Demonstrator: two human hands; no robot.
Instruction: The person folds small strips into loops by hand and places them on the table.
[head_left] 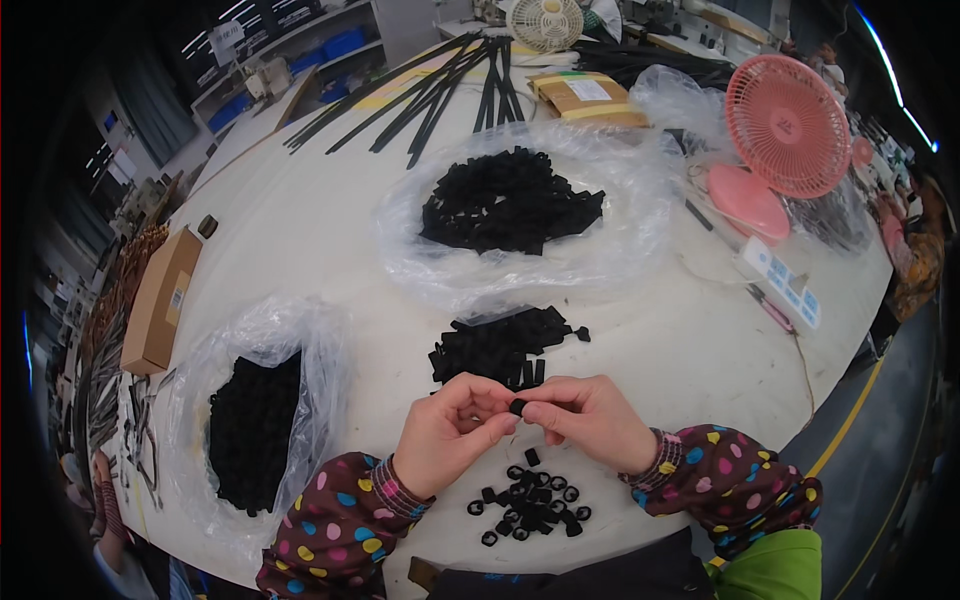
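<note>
Both the left hand [455,430] and the right hand [597,418], as we see them in the head view, are pinched nearly closed, thumb to fingertips, on 1 small black piece [517,407] held above the white table [700,350]. We find that piece between a heap of black parts [490,345] just beyond the hands and a loose cluster of black rings [530,503] nearer the body, while 2 clear plastic bags [325,350] holding more black parts lie open, 1 at left and 1 farther back.
</note>
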